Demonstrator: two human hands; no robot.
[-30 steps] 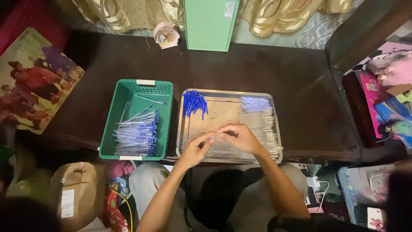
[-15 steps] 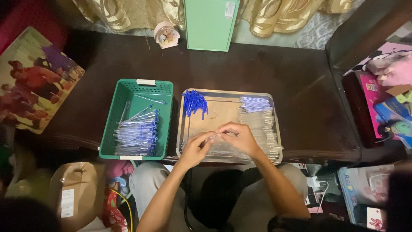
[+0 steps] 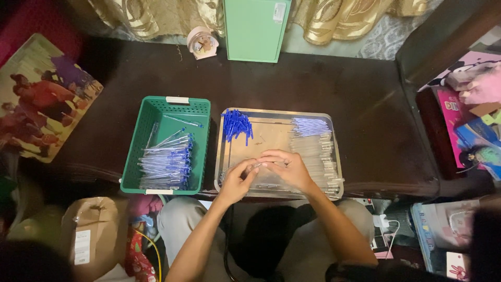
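Steel, shallow and rectangular, the tray [image 3: 224, 156] is sitting at the lower centre of the frame on the dark tabletop [image 3: 323, 89]. Both hands are meeting over its near half. The left hand [image 3: 237, 180] is coming in from below with its fingers curled, fingertips pinched toward the right hand [image 3: 287, 169], which is lying knuckles-up with its fingers bent inward. Between the two sets of fingertips a thin clear pen barrel [image 3: 259, 164] is showing; which hand is actually gripping it is too small to tell, though both are touching it.

Inside the tray, a heap of blue pen caps [image 3: 236, 125] is lying in the upper left corner, and a stack of clear pen tubes [image 3: 315, 149] is running along the right side, some with blue ends at the top. More clear tubes are lying along the near edge under the hands.

Just beside the tray, toward the left of the frame, a green plastic basket [image 3: 156, 112] is holding a pile of assembled blue-tipped pens [image 3: 167, 164]. At the upper centre of the frame a green box [image 3: 255, 28] is standing upright, with a small pink clock [image 3: 202, 44] near its left side. A colourful printed picture board [image 3: 42, 99] is lying at the far left.
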